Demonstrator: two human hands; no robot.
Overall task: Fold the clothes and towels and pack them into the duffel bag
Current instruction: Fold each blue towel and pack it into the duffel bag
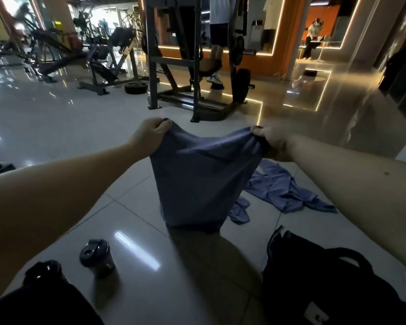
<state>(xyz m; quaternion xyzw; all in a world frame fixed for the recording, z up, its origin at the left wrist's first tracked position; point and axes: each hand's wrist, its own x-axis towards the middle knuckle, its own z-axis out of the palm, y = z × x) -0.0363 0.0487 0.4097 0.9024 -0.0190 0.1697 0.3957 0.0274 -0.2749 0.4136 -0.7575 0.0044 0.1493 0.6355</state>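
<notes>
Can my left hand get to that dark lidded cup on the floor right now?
Probably not yet. The left hand grips a top corner of the blue garment, which the right hand holds too. The cup stands on bare tile below the left forearm, so once freed, nothing blocks it.

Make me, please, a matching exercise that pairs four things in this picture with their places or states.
Things:
1. darker blue garment
2. lighter blue garment
3. shaker cup
4. black duffel bag

States:
A. stands on the tiles, lower left
B. lies rumpled on the floor
C. hangs pinched between the left hand and the right hand
D. sits on the floor, lower right

Pairs: 1-C; 2-B; 3-A; 4-D
</notes>
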